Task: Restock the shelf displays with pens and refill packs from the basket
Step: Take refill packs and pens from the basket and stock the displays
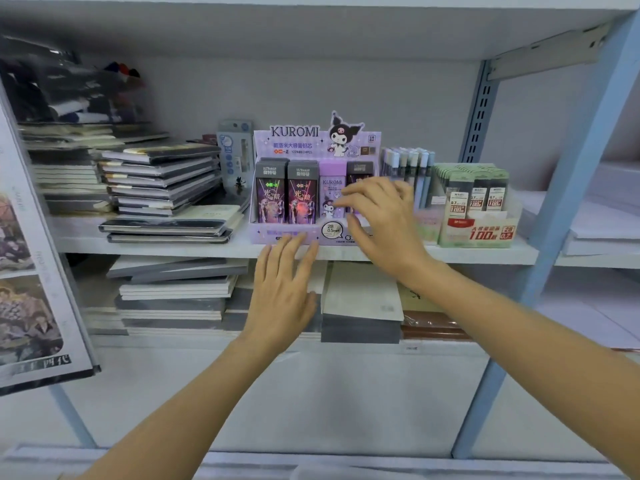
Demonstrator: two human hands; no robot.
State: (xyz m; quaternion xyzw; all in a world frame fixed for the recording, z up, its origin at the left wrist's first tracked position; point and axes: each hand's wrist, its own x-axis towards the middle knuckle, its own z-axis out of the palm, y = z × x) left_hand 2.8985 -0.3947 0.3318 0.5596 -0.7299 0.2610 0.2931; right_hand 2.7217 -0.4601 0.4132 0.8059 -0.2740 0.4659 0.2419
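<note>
Glossy rectangular packs [301, 195] stand upright in a row, faces forward, in the purple cardboard display [294, 143] at the shelf [156, 245] edge. The right hand [384, 220], fingers spread, is before the rightmost packs, holding nothing. The left hand [282, 289], fingers straight, reaches the display's front lip. Stacked notebooks [162, 178] and a green box [478, 230] crowd both sides.

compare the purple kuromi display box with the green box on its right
The Kuromi display box is purple with a tall header card; the green box is lower, without one. The Kuromi display box is marked 0.5, the green box 0.7. Both stand at the front of one shelf, holding upright packs.
</note>
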